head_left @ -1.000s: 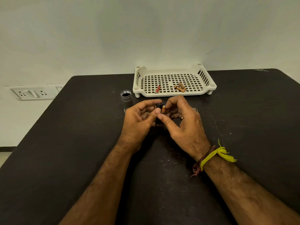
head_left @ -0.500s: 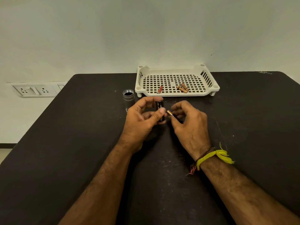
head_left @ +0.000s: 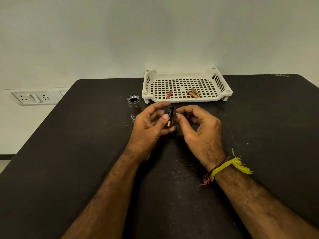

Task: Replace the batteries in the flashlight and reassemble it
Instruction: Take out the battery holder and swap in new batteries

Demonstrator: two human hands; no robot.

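Fingers of left hand (head_left: 148, 128) pinch battery holder (head_left: 170, 116); right hand (head_left: 198, 130) fingers curled, tips at holder's side.

flashlight body (head_left: 134, 107) upright left of hands, tray (head_left: 187, 100) just behind

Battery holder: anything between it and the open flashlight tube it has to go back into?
Nothing visible. The battery holder is held in the left hand; the flashlight tube stands upright just left of that hand, open end up, with only bare table around it.
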